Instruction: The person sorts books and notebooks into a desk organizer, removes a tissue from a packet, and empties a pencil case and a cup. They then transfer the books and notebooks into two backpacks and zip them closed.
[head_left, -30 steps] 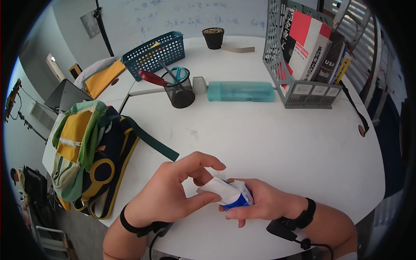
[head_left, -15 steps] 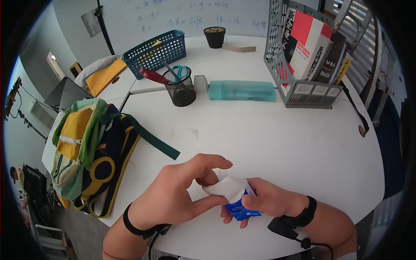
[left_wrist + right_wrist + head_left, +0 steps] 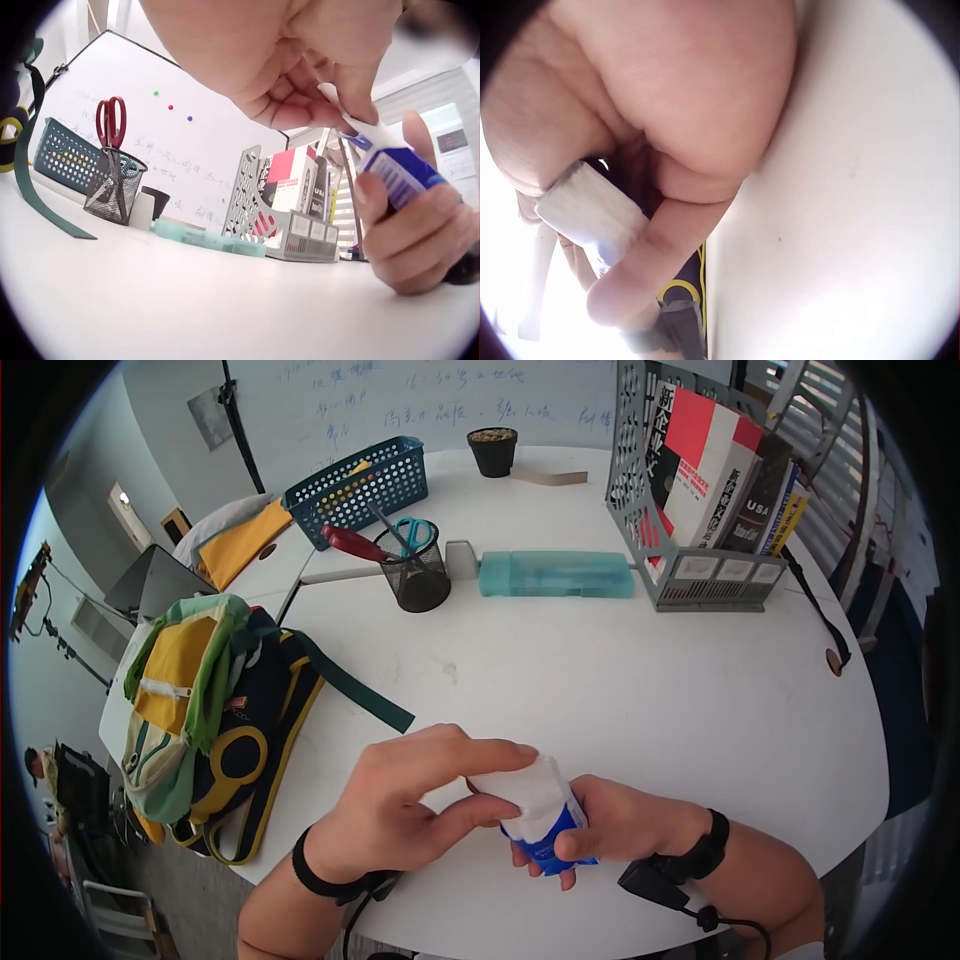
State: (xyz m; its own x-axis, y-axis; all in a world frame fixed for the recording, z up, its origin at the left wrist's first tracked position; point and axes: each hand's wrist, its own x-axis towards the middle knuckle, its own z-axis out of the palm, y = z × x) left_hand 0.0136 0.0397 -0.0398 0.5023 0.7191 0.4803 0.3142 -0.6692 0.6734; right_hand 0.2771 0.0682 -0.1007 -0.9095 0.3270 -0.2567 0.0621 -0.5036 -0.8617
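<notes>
A small blue-and-white tissue packet (image 3: pixel 550 848) sits in my right hand (image 3: pixel 632 818), thumb across its front and fingers behind. White folded tissue (image 3: pixel 532 792) sticks up out of its open top. My left hand (image 3: pixel 400 805) pinches the tissue at its left edge, the thumb low and the index finger reaching over its upper corner. From the left wrist, small print shows on the packet's blue side (image 3: pixel 397 176), and the left fingertips hold the white tissue (image 3: pixel 371 129). In the right wrist view, the right hand's thumb covers part of the packet.
A green and yellow backpack (image 3: pixel 190 710) lies at the left, its dark strap (image 3: pixel 360 690) stretching over the white table (image 3: pixel 650 700). Farther back stand a mesh pen cup (image 3: pixel 418 582), a teal case (image 3: pixel 556 574), a blue basket (image 3: pixel 375 490), a plant pot (image 3: pixel 492 455) and a grey book rack (image 3: pixel 715 590).
The packet has turned more upright, showing more of its blue front and the white tissue. My left index finger has come down onto the tissue's upper corner.
</notes>
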